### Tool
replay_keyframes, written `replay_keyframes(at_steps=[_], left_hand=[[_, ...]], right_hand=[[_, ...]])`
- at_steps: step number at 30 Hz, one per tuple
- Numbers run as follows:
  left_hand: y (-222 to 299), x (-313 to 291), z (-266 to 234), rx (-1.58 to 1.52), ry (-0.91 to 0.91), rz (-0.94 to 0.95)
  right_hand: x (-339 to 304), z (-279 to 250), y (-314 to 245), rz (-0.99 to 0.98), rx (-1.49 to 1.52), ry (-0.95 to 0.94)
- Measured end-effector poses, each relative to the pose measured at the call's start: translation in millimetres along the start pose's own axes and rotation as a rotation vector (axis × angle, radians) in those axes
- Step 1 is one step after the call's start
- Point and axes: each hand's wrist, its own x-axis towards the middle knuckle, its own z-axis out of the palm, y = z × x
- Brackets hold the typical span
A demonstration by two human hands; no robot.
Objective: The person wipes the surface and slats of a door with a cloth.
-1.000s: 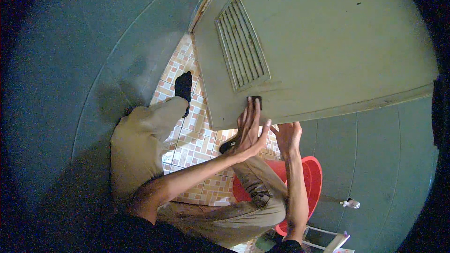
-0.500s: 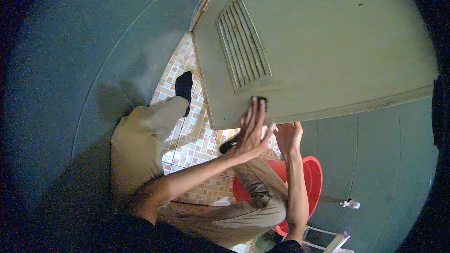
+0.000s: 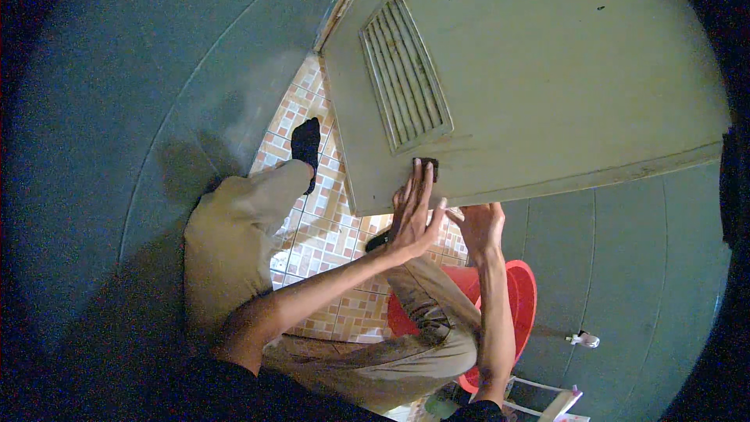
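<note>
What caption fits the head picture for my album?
Left hand presses a dark pad against the door; right hand at its edge.

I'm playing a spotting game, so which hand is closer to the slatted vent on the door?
Left. The left hand has its fingers on a dark pad just below the vent; the right hand is farther off, at the door's edge.

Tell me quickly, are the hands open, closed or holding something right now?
Left hand: open, fingers outstretched, pressing a small dark pad against the door.
Right hand: at the door's edge; whether it grips cannot be told.
</note>
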Motion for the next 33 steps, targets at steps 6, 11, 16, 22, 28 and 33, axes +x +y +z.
replay_keyframes(at_steps=[6, 11, 16, 22, 28, 33], left_hand=[[-36, 4, 6, -0.084, 0.011, -0.321], [26, 9, -10, -0.019, 0.003, 0.063], [32, 13, -17, -0.031, -0.042, 0.197], [-33, 21, 13, -0.121, -0.076, -0.42], [-30, 15, 11, -0.15, 0.018, -0.292], [36, 21, -19, -0.001, -0.009, 0.107]], right_hand=[[7, -2, 8, -0.041, -0.119, 0.052], [4, -4, 6, -0.045, -0.028, 0.053], [5, -6, 7, -0.081, 0.019, -0.046], [-4, 10, -6, 0.1, 0.048, 0.009], [4, 3, 7, -0.09, -0.061, 0.078], [9, -16, 8, -0.043, 0.04, 0.004]])
